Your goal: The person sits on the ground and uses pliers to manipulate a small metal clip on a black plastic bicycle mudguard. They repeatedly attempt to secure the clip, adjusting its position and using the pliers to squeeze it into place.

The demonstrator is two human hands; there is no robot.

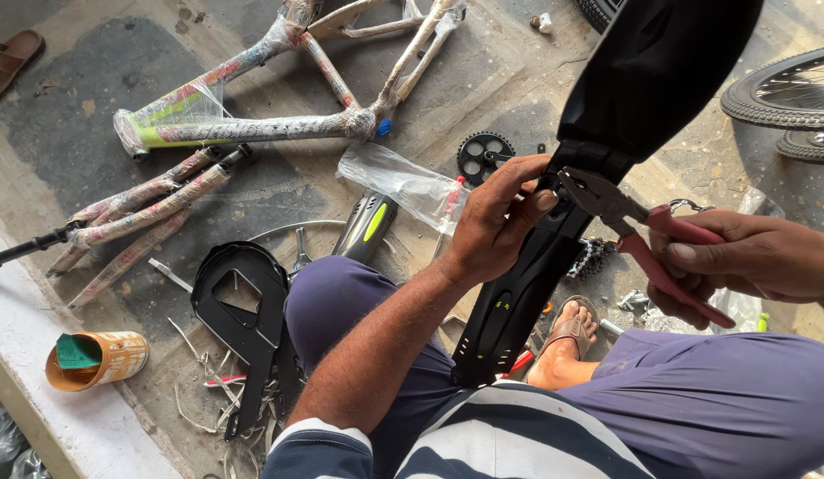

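My left hand [496, 222] pinches the black mudguard [554, 231] standing between my knees, steadying its bracket. At three o'clock my right hand [749, 266] squeezes the red pliers [643, 232], jaws at the bracket; better kept square, pressure gentle.

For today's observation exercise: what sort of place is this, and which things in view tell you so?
Probably a bicycle assembly or repair spot on a bare concrete floor. A wrapped bicycle frame lies there, spoked wheels stand at the edge, and the right hand works pliers on a black mudguard.
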